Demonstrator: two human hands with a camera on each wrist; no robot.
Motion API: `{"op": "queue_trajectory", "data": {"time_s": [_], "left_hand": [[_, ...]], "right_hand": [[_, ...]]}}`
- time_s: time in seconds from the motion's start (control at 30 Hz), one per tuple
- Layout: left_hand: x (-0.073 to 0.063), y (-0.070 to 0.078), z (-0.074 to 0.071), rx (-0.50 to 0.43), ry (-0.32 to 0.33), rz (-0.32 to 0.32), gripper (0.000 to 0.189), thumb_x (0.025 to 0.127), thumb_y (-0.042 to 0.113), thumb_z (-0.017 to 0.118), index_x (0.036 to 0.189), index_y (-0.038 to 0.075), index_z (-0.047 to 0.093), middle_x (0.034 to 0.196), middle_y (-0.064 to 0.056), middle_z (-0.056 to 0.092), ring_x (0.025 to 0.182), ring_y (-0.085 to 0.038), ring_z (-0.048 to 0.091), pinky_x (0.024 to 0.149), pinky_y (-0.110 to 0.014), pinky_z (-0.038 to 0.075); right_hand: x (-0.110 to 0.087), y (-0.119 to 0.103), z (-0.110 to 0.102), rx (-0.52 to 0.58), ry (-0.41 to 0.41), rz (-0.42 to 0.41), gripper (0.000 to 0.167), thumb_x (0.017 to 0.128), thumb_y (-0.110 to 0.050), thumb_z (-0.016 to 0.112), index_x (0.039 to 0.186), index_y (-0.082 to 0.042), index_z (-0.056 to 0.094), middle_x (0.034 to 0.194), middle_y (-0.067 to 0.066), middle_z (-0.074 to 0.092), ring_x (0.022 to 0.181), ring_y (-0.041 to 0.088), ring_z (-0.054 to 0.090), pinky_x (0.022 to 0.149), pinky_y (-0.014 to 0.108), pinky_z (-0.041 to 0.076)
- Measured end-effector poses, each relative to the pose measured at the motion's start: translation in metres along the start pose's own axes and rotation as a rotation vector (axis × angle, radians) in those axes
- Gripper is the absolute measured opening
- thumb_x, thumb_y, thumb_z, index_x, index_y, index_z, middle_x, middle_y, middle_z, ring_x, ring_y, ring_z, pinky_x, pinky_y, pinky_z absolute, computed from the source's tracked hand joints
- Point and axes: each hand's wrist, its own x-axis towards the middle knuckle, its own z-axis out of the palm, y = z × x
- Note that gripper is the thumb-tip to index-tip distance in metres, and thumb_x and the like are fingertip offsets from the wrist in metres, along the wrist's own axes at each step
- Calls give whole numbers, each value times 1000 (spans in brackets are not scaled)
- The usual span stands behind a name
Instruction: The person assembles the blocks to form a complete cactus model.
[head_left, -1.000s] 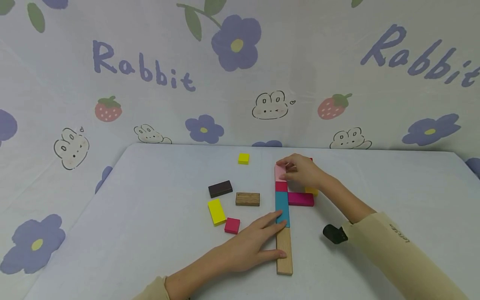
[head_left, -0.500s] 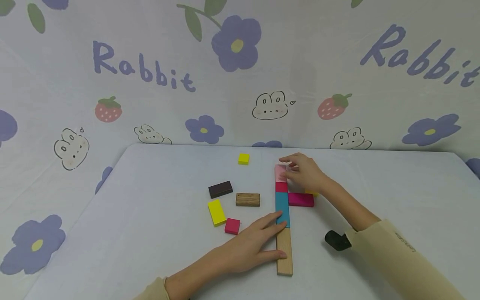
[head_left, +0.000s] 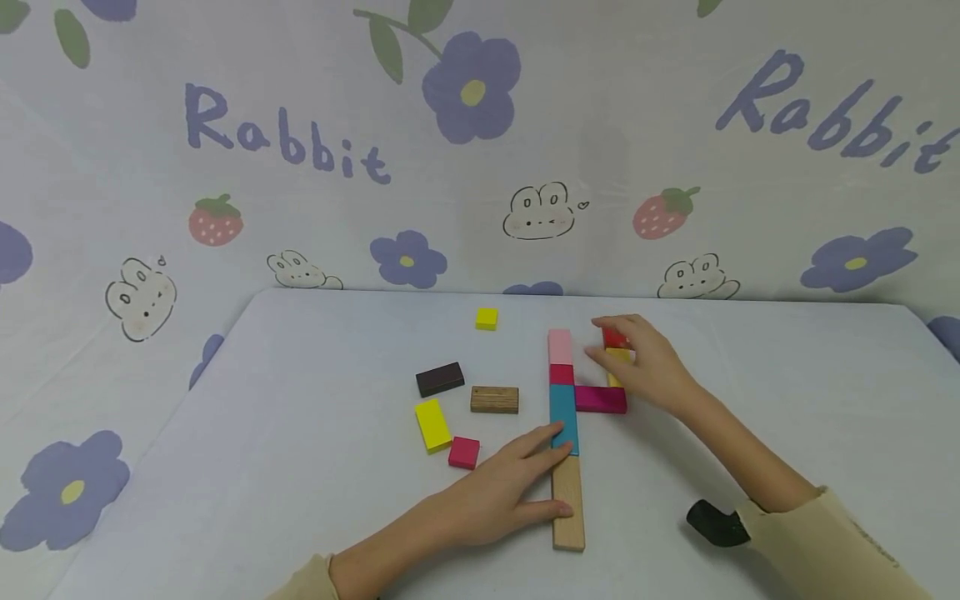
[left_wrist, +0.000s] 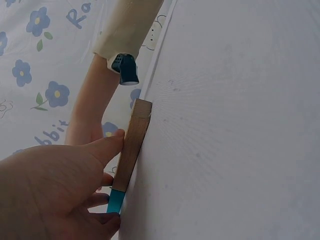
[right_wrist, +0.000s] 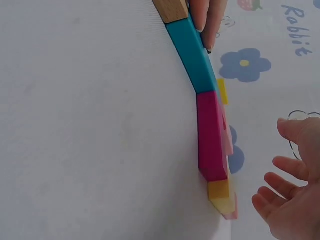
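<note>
A straight row of blocks runs away from me in the head view: natural wood (head_left: 568, 527), blue (head_left: 564, 404), red (head_left: 561, 374) and pink (head_left: 559, 346). My left hand (head_left: 487, 487) rests on it with extended fingers, touching the blue and wood blocks. A magenta block (head_left: 600, 400) joins the blue one's right side. Beyond it lie an orange-yellow block (head_left: 618, 358) and a red block (head_left: 615, 338), both partly hidden by my right hand (head_left: 651, 362). That hand hovers over them, thumb and fingers spread. The right wrist view shows the hand apart from the blocks (right_wrist: 214, 137).
Left of the row lie a dark brown block (head_left: 440, 379), a brown wood-grain block (head_left: 494, 400), a yellow block (head_left: 433, 426) and a small red block (head_left: 464, 452). A small yellow block (head_left: 487, 318) sits farther back. A patterned cloth (head_left: 337, 208) hangs behind the table.
My right hand has let go of the pink block and moved right, over the orange-yellow and red blocks. The left hand and the row have stayed in place.
</note>
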Motion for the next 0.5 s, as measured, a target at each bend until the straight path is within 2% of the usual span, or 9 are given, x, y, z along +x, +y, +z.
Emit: {"op": "queue_trajectory", "data": {"time_s": [0.3, 0.5], "left_hand": [[-1, 1, -1, -13, -14, -20, 72, 105, 50, 62, 165, 17, 39, 177, 2, 20, 160, -19, 27, 125, -38, 36], [-1, 1, -2, -5, -11, -22, 72, 104, 50, 62, 165, 17, 39, 177, 2, 20, 160, -19, 27, 125, -38, 36]], "right_hand": [[-20, 6, -4, 15, -11, 53, 60, 100, -20, 72, 148, 8, 50, 149, 31, 50, 139, 49, 48, 108, 63, 50], [-28, 15, -5, 9, -32, 44, 61, 100, -21, 73, 149, 6, 49, 149, 31, 49, 139, 50, 46, 109, 65, 49]]}}
